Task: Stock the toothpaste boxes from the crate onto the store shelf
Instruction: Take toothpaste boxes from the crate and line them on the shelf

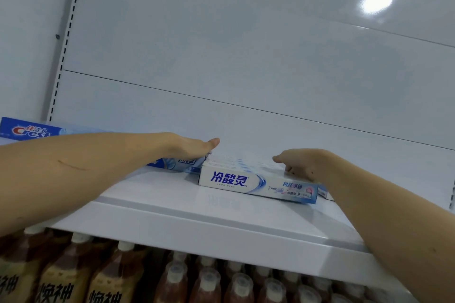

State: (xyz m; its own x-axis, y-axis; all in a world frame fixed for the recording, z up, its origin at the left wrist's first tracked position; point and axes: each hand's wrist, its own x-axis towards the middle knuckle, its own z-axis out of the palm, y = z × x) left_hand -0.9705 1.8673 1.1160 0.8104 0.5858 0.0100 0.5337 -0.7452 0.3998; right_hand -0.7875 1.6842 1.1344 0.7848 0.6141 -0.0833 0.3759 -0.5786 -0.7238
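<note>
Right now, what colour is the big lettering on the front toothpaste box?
Dark blue on white front toothpaste box, head view.

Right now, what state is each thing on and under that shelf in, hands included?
white toothpaste boxes: lying flat in a row on the shelf, between both hands.
blue toothpaste box: flat, under the left hand.
Crest box: on the shelf at far left.
left hand: flat, palm down.
right hand: at the row's right end, grip unclear.
shelf: mostly bare.
bottles: upright, capped, below.
</note>
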